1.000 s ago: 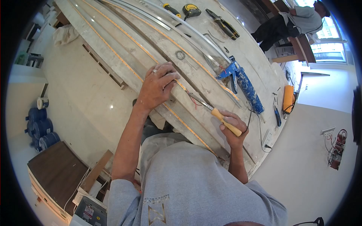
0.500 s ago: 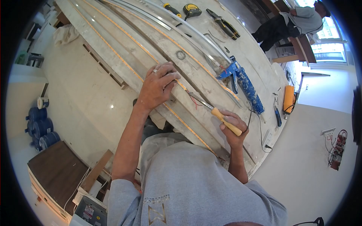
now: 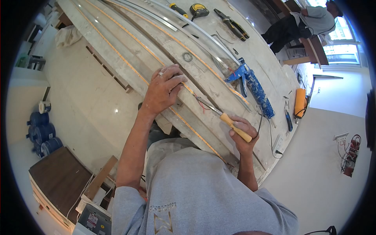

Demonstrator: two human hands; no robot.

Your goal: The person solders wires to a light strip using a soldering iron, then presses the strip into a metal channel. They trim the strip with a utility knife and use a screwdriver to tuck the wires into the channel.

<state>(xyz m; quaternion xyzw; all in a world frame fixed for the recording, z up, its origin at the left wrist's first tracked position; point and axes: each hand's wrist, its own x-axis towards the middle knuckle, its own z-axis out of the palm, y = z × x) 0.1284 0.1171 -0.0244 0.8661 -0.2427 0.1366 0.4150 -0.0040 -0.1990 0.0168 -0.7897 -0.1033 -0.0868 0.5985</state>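
Observation:
My right hand is wrapped round the wooden handle of a soldering iron, whose cord runs off behind the wrist. The iron's metal tip points up and left, right at the end of an orange-yellow LED strip, where thin red wires hang. Bent over that strip, my left hand presses its fingers and thumb together on it a little farther up. Its fingertips hide part of the strip. More LED strips in long pale channels lie parallel on either side.
On the worktable lie a blue caulking gun, pliers, a tape measure, a screwdriver and a blue cutter. A power strip sits at the right edge. Another person is at the far right.
The soldering iron and my right hand have shifted very slightly down and right, with the tip still at the strip's end. My left hand stays in place.

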